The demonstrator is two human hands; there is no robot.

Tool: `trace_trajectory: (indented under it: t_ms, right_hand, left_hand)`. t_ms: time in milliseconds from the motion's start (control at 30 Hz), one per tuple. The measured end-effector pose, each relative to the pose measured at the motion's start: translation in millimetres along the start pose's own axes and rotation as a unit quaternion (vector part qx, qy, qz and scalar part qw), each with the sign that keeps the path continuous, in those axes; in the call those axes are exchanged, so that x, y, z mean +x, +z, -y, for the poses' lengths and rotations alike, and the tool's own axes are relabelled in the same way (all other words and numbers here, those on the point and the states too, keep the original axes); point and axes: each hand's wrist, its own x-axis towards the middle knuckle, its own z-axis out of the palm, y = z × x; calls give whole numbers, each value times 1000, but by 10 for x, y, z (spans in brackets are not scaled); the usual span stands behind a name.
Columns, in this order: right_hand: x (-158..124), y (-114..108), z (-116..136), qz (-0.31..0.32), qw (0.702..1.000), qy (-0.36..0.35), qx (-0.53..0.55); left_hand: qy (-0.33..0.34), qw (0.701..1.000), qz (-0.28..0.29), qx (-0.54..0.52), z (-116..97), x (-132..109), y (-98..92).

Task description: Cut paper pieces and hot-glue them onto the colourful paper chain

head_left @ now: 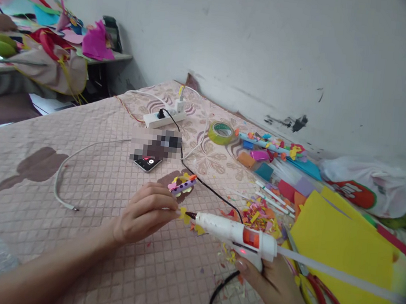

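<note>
Evidently, the left hand (151, 210) is pinching a likely flimsy yellow cutout (183, 215) edgewise; the right hand (278, 283) is gripping a rigid-looking glue gun (220, 227) by its handle (255, 261).

I'm standing in a craft room: yellow paper (343, 234), scissors (322, 301) and bright little scraps (259, 217) are lying on one surface (146, 276), and pink paper (96, 41) is sitting on another surface (121, 57).

A pink, grid-patterned worktop (94, 179) carries a round yellow tape roll (217, 138), with a white oblong power strip (167, 119) to its left.
</note>
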Motion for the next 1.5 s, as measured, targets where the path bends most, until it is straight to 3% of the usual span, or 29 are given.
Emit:
trace_trajectory:
  t_ms: [200,433,600,767,933,1067,1267,1500]
  right_hand:
    - [21,-13,11,-17,1000,-24,-7]
    - [-1,-31,0,35,995,-56,-79]
    - [-21,-22,18,9,991,-56,-121]
    - [-56,-15,-118,-19,990,-55,-126]
    - [-79,5,-182,-37,994,-41,-91]
    - [-83,53,-148,-93,995,4,-33]
    - [-134,97,-205,-147,987,60,2]
    - [-147,78,-256,-152,987,53,13]
  left_hand:
    - [7,1000,-2,0,-5,19,-1]
    - [18,1000,-3,-8,5,11,12]
    - [14,1000,-4,-12,5,-12,22]
    - [-1,1000,20,-15,8,-35,1]
    - [-67,996,58,-19,25,-16,-60]
    - [-156,984,89,1,66,119,-99]
    - [-340,916,213,-29,242,422,-110]
    - [-373,887,270,-35,357,533,-21]
